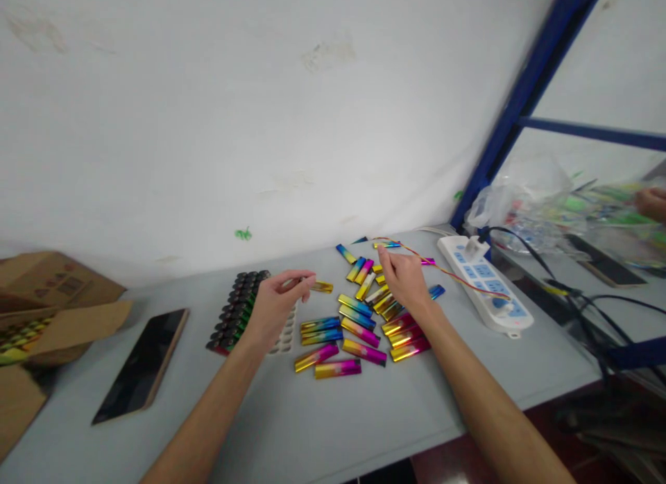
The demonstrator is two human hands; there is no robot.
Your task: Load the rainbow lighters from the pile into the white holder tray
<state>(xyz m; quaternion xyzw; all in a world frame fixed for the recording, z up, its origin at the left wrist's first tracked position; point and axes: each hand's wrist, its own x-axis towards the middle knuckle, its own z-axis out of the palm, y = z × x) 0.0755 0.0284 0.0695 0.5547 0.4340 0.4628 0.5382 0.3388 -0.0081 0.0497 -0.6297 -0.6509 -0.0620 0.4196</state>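
My left hand [281, 300] is closed, with its fingertips pinched on a gold shiny slim case [322, 287]. Beneath and beside that hand stands a white tray with round holes [285, 337], its left part filled with dark, black-topped pieces [240, 304]. My right hand [404, 277] is curled above the right side of a spread of shiny slim cases [359, 331] in gold, blue and magenta. What its fingers hold, if anything, is hidden. Close to its fingertips lie a blue and gold case [388, 245] and a thin red and yellow wire [442, 268].
A white power strip [481, 283] with plugs lies at the right. On the left are a black phone [143, 366] and an open cardboard box [62, 286] with yellow pieces. A blue metal frame [499, 134] borders another table, where another person's hand [651, 204] shows.
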